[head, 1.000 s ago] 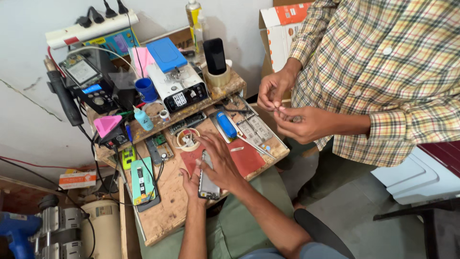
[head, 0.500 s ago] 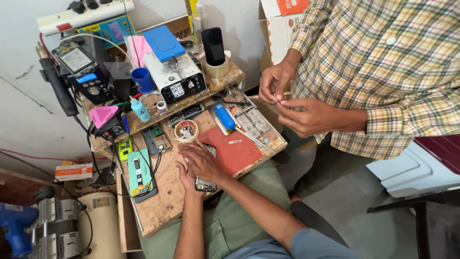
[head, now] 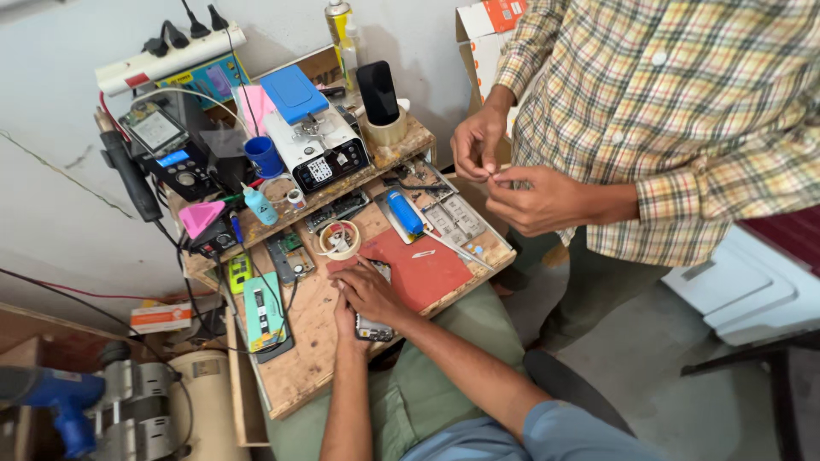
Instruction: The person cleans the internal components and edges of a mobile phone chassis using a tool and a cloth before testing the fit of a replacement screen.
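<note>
i held the opened phone [head: 373, 327] flat at the near edge of the wooden bench [head: 307, 376], beside the red mat [head: 427, 273], so it wouldn't slide. my right hand [head: 369, 288] curled over its top, fingers pressing down; my left hand [head: 344, 314] gripped its side, wrist bent inward.

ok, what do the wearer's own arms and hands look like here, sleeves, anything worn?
Both hands are bare: no gloves, rings or watch visible. The left hand sits on a forearm that is bare all the way to the frame's bottom edge. The right hand leads to a bare forearm ending in a light blue sleeve pushed up near the elbow. The checked-shirt arms belong to another person.
</note>
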